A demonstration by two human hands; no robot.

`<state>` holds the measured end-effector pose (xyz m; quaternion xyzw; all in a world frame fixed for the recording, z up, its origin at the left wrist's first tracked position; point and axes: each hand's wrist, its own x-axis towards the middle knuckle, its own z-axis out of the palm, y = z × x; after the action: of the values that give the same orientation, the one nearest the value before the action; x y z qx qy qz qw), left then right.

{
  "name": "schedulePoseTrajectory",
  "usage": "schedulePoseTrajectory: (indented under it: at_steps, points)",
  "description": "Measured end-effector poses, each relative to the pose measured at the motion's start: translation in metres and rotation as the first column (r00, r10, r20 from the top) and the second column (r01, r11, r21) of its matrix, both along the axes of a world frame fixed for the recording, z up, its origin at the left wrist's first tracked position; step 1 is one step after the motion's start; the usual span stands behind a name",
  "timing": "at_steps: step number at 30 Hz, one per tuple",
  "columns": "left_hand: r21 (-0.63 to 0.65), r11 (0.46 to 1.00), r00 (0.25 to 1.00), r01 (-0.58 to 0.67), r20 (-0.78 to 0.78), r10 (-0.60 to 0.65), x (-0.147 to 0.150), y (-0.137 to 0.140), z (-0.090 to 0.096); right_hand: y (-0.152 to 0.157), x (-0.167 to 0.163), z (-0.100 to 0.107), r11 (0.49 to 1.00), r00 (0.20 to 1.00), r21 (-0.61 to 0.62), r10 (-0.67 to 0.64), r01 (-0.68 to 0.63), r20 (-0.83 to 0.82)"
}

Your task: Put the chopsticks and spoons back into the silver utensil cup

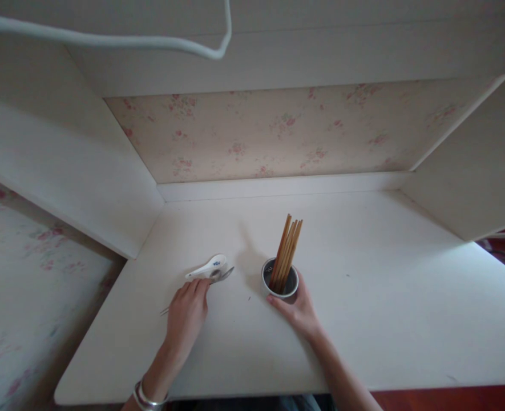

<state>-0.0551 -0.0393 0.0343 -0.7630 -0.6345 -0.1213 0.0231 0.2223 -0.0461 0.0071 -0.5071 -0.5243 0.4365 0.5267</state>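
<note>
My right hand (301, 311) is wrapped round a metal cup (268, 275), thumb at its near rim and fingers along its right side. Several wooden chopsticks (287, 251) stand in the cup, leaning to the right. My left hand (189, 305) is closed from above over metal cutlery. A small spoon bowl (215, 275) shows at the fingertips, and beside it a longer metal utensil head (226, 274) whose exact kind I cannot tell. Thin handle ends (164, 311) stick out left of the hand. Just beyond the fingers lies a white ceramic spoon (209, 265) with a blue mark.
The white tabletop (376, 297) sits between a left side panel (85, 171) and a right panel (470, 160), under an overhead shelf (299, 57). A white cable (128, 41) hangs at the upper left. Flowered wallpaper (278, 131) covers the back.
</note>
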Motion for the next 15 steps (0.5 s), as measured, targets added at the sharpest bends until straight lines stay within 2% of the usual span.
schedulePoseTrajectory:
  at_steps: [2, 3, 5, 7, 11, 15]
  points:
    - [-0.045, 0.999, 0.974, 0.006, 0.225, 0.004, 0.004, 0.002, 0.004, 0.0, 0.0, 0.001, 1.0, 1.0, 0.002, -0.001, 0.001, -0.003]
    - [-0.085, 0.996, 0.936, 0.016, 0.353, 0.015, 0.007, 0.004, 0.009, 0.0, -0.001, 0.001, 1.0, 1.0, 0.005, -0.005, 0.005, -0.005]
    - [-0.177, 0.982, 0.813, 0.058, 0.579, 0.056, 0.016, 0.008, 0.023, 0.0, -0.001, 0.002, 1.0, 1.0, 0.013, -0.021, 0.021, -0.004]
    - [-0.243, 0.964, 0.672, 0.109, 0.733, 0.108, 0.028, 0.013, 0.04, 0.0, -0.002, 0.002, 0.999, 0.999, 0.022, -0.034, 0.034, -0.001]
    - [-0.255, 0.942, 0.409, 0.219, 0.9, 0.149, 0.052, 0.025, 0.072, 0.0, -0.003, 0.004, 0.999, 0.999, 0.033, -0.04, 0.04, 0.0]
    - [-0.214, 0.931, 0.221, 0.296, 0.964, 0.151, 0.077, 0.037, 0.09, 0.0, -0.003, 0.006, 0.999, 1.0, 0.042, -0.023, 0.023, 0.001]
